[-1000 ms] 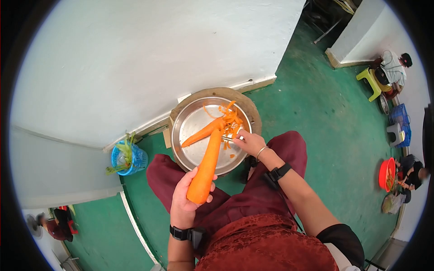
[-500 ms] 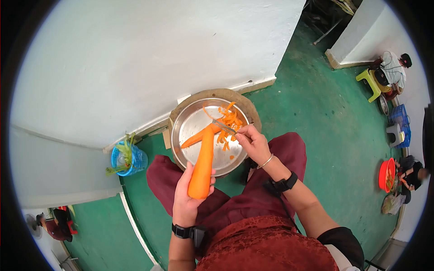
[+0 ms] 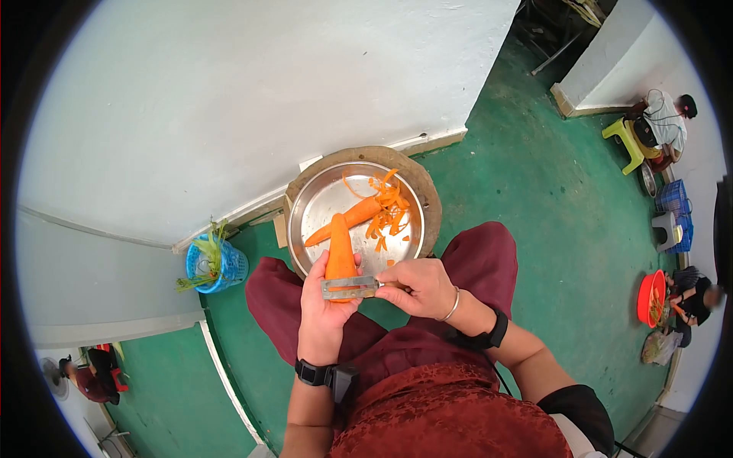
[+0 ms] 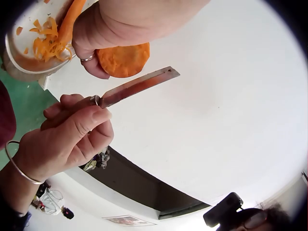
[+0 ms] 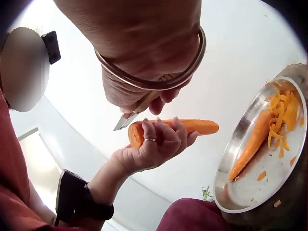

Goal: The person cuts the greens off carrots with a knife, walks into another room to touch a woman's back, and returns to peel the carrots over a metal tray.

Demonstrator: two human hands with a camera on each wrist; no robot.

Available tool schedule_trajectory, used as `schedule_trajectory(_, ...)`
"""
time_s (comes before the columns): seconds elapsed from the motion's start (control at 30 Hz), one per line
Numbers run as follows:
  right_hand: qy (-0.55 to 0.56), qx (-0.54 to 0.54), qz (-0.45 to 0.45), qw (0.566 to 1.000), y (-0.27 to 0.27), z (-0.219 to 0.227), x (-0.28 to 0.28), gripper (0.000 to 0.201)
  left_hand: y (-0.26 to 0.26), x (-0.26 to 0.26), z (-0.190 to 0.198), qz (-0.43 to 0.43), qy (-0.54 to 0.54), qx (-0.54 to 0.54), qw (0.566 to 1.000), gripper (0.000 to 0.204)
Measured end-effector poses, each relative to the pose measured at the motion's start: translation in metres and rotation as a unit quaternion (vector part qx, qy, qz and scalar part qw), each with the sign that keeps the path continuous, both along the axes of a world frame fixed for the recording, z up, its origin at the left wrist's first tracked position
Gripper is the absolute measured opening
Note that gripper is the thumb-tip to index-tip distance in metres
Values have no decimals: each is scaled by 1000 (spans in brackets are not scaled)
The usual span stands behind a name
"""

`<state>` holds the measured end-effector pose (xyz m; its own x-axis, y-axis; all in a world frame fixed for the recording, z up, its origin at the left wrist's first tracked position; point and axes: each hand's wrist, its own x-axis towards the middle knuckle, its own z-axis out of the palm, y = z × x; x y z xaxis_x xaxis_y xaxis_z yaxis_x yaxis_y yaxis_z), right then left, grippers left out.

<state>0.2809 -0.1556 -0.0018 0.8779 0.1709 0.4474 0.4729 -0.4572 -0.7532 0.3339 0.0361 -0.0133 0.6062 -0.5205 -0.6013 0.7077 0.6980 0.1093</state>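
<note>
The left hand (image 3: 322, 305) grips a large carrot (image 3: 340, 248) near its thick end, the narrow end pointing toward the metal basin (image 3: 299, 200). In the right wrist view its fingers curl round the carrot (image 5: 199, 126). A peeler (image 3: 351, 287) with a metal blade is held by its handle in the right hand (image 3: 424, 288); in the head view the blade lies across the carrot's thick end. The left wrist view shows the peeler blade (image 4: 139, 85) beside the carrot's cut end (image 4: 123, 60), apart from it. Another carrot (image 3: 359, 213) and orange peelings (image 3: 391, 206) lie in the basin.
The basin stands on a round wooden block (image 3: 429, 200) by the white wall (image 3: 252, 99). A blue basket (image 3: 233, 267) with green stalks is at the left. Other people sit at the far right and lower left, near a red tub (image 3: 646, 296) and a green stool (image 3: 628, 145).
The right hand has brought the peeler from over the basin back to the carrot's thick end. The left hand and its carrot have shifted back from the basin, and the carrot stands more upright in view.
</note>
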Motion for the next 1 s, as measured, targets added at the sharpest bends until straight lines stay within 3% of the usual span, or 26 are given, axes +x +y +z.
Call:
schedule_trajectory(0.13,-68,-29,-2,997,0,-2,3,20,-1,-1,-3,5,14,0,1000,32)
schedule_trajectory(0.53,-109,-85,-19,990,-3,0,9,20,-3,-3,-3,20,30,53,998,33)
schedule_trajectory(0.63,-97,-68,-27,993,-4,-5,12,18,-2,-4,-3,5,44,71,997,34)
schedule_trajectory(0.77,59,-98,-115,987,-20,-31,22,18,2,-12,-1,-48,24,29,998,36)
schedule_trajectory(1.0,87,-24,-84,992,-6,-19,11,18,3,-9,-13,-21,23,25,999,35)
